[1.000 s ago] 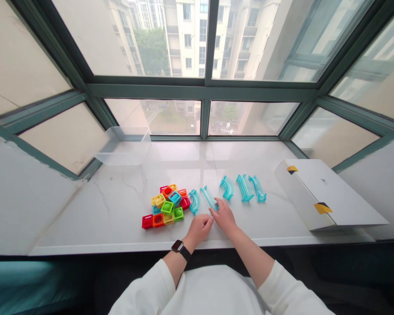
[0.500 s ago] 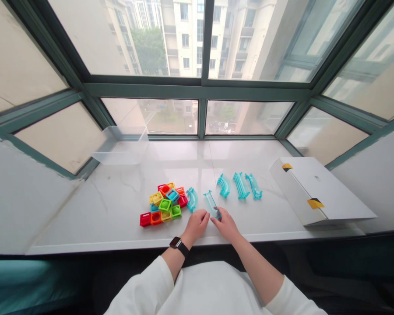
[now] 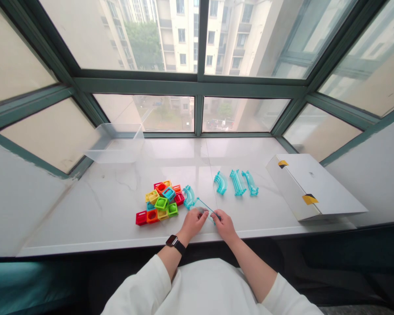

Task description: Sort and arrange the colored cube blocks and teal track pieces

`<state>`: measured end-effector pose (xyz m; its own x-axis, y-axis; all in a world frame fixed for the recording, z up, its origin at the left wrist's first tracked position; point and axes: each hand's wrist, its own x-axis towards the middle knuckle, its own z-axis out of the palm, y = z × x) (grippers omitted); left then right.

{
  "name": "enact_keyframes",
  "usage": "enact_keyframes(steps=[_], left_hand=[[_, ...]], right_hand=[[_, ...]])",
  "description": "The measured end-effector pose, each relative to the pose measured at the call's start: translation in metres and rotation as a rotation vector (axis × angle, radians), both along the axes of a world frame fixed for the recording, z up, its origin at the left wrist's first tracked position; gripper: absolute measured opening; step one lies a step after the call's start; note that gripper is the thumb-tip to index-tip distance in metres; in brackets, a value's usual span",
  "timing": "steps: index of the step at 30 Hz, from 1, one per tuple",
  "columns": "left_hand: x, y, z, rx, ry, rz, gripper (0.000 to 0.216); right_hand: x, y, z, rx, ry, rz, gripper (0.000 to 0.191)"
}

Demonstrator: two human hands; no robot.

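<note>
Between my two hands is a clear blue plastic track piece, tilted, with its far end pointing up and left. My right hand grips its near end between thumb and fingers. My left hand, with a black watch on the wrist, has its fingers closed at the left side of the same piece. Just beyond my left hand lies a curved blue track piece. To the left of it sits a pile of coloured hollow blocks in red, orange, yellow, green and blue.
On the right part of the sill lie a curved track, a straight track and a wavy track. A white box stands at the far right. A clear plastic bin is at the back left, by the window frame.
The track piece has turned so that its far end swings left, toward the curved track. My left fingers have come onto it. The whole view has shifted slightly.
</note>
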<state>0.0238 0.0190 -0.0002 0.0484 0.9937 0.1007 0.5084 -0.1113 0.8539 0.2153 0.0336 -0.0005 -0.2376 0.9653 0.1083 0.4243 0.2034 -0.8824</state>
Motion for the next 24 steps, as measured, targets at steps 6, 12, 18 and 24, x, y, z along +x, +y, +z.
enact_keyframes(steps=[6,12,18,24], left_hand=[[0.0013,0.0015,0.002,-0.015,-0.047,-0.019,0.039],[0.0009,0.0045,-0.0026,-0.077,-0.116,0.035,0.043],[0.0013,0.0038,-0.0042,-0.113,-0.214,0.077,0.065],[0.0,0.0033,-0.0029,-0.132,-0.251,0.114,0.079]], right_hand=[[-0.0014,-0.0008,-0.0047,0.058,-0.06,0.016,0.04],[-0.0027,-0.002,-0.0067,0.095,-0.101,0.051,0.042],[-0.004,-0.0045,-0.0012,0.112,-0.1,0.082,0.032],[-0.0041,-0.005,-0.0021,0.164,-0.086,0.076,0.024]])
